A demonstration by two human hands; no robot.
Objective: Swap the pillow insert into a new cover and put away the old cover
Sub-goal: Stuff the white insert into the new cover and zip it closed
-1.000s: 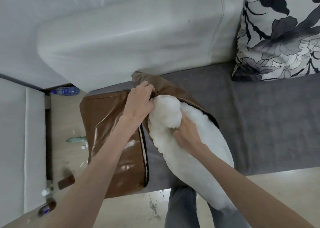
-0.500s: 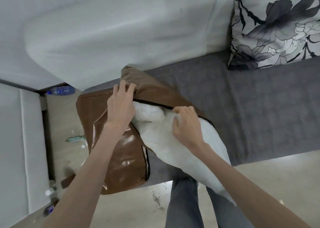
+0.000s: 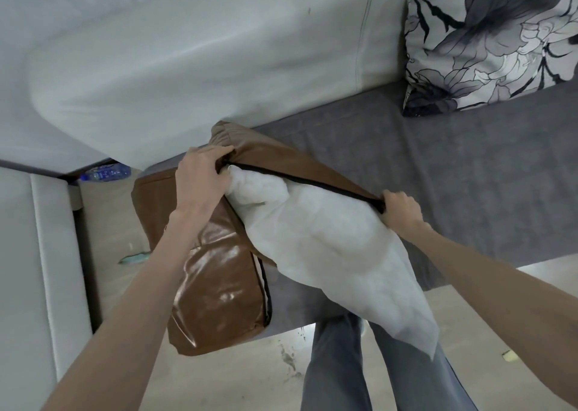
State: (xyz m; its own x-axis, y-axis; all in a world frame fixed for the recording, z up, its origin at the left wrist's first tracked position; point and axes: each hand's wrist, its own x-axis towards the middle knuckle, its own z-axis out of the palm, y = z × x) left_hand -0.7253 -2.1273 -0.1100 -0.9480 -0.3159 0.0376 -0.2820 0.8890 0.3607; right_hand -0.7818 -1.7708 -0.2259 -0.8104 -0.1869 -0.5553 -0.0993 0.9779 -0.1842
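A white pillow insert (image 3: pixel 328 248) lies partly inside a shiny brown leather-look cover (image 3: pixel 215 285) on the grey sofa seat (image 3: pixel 469 176). Its near corner hangs over the seat's front edge above my legs. My left hand (image 3: pixel 200 179) grips the cover's open zip edge at its left end, beside the insert's far corner. My right hand (image 3: pixel 400 210) grips the same dark zip edge at its right end. The cover's opening is stretched between both hands over the insert.
A black-and-white floral pillow (image 3: pixel 494 38) leans at the back right of the sofa. The white backrest (image 3: pixel 187 66) rises behind. A plastic bottle (image 3: pixel 106 173) lies on the floor at the left, beside a white unit (image 3: pixel 40 270). Small litter dots the floor.
My right hand left the insert and moved right to take the cover's zip edge. My left hand shifted up along the opening. The opening is now pulled wider and more insert shows.
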